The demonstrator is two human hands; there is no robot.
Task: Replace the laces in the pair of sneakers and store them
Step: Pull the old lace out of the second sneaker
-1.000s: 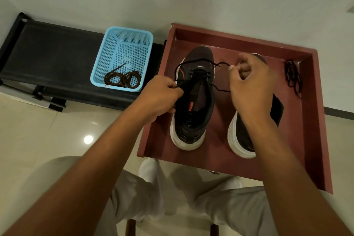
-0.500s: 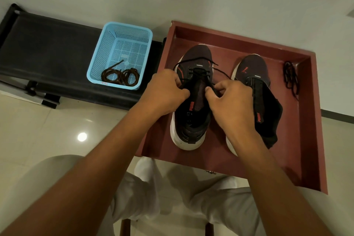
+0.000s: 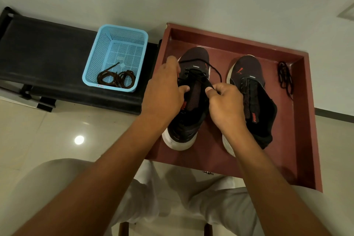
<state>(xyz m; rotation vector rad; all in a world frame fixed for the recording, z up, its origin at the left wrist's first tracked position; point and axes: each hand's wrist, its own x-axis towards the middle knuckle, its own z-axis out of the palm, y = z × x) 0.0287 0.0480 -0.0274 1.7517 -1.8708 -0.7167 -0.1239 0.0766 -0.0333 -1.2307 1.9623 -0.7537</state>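
**Lacing up the left sneaker in the red tray**

Biggest thing in view is the long black padded bench (image 3: pixel 47 44) running along the pale wall, low over a shiny beige tiled floor (image 3: pixel 38 130). Next to its right end sits a shallow dark red wooden tray (image 3: pixel 304 140) with raised sides, and that's where the pair lives. The left black mesh sneaker with a white sole and orange logo (image 3: pixel 193 63) stands toe-away on the tray floor, and the right black mesh sneaker of the same kind (image 3: pixel 247 71) is just beside it, tongue flopped open and no lace in it that I can see.

Both hands are on the left sneaker. The left hand (image 3: pixel 162 94) has its fingers curled at the shoe's left edge, near the eyelets; the grip looks closed on the thin black lace (image 3: pixel 214 68), though the actual pinch is hidden behind the knuckles. The right hand (image 3: pixel 226 105) pinches the same lace between thumb and forefinger over the tongue, and a loop of it arcs out over the toe.

On the bench stands a light blue perforated plastic basket (image 3: pixel 95 59) with a coil of dark brown laces (image 3: pixel 115 78) in its near corner. Smallest bit: a spare bundle of black lace (image 3: pixel 285 76) lying in the tray's far right corner, well apart from the shoes.
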